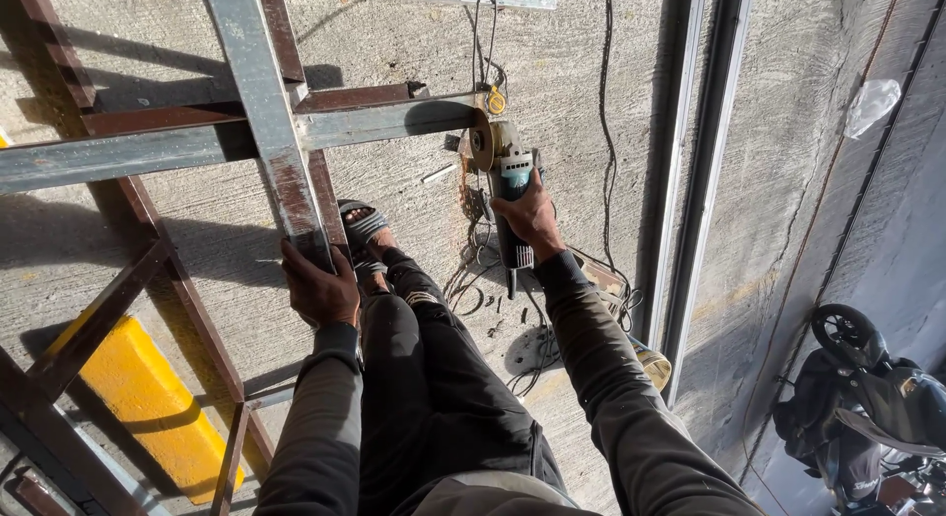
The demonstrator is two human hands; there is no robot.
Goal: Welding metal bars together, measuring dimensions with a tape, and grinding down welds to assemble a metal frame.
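Now | right hand (532,215) grips one angle grinder (509,186) | left hand (320,287) clasps one steel bar (268,112) (rusty)

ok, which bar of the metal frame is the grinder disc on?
The grey horizontal bar, at its right end. The right hand holds the angle grinder there. The left hand grips a different bar, the grey upright crossing it.

sleeves (601,378): grey-brown, dark cuffs | trousers (434,398): black | sandal (363,225): black

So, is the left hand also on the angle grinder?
No, the left hand grips a bar of the metal frame; only the right hand holds the angle grinder.
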